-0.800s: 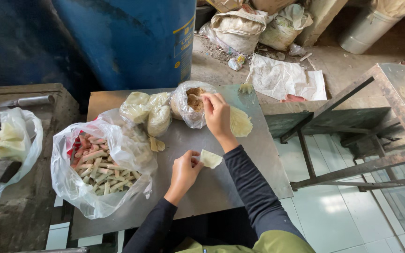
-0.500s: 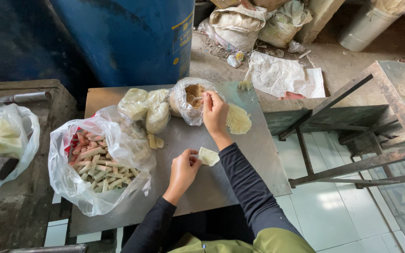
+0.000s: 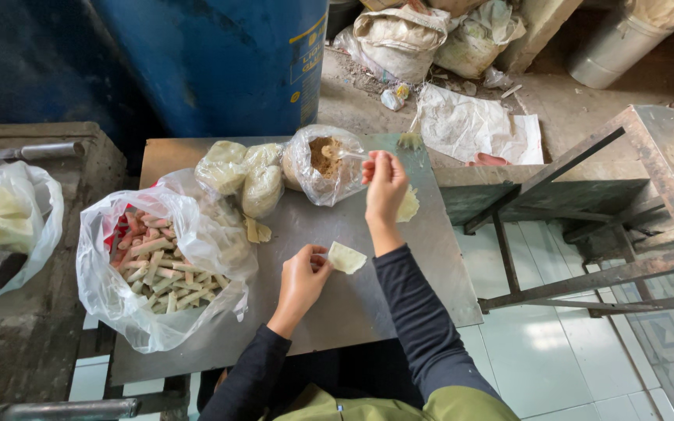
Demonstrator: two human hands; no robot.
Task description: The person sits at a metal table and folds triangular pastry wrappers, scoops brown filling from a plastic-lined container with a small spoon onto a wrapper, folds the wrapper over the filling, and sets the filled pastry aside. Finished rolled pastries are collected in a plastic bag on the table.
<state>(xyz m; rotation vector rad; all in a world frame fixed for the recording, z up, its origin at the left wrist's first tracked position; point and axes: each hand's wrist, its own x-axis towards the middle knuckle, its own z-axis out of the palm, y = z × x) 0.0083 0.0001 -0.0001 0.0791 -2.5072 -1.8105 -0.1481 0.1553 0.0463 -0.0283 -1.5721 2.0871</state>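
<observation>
Between the fingers [image 3: 317, 257] of the left hand [image 3: 302, 279] a small pale wrapper sheet [image 3: 347, 257] is pinched by one corner, held just above the metal counter [image 3: 352, 304]; its long axis runs left to right, with the free end pointing toward the right forearm. Farther up, the right hand [image 3: 384, 185] is raised with its fingers pressed together on a thin spoon handle [image 3: 352, 155], which points left into a clear bag of brown filling [image 3: 325, 162]. Beside that bag lie pale dough bags [image 3: 243, 175], and nearer the left edge an open plastic bag of rolled sticks [image 3: 157, 269].
</observation>
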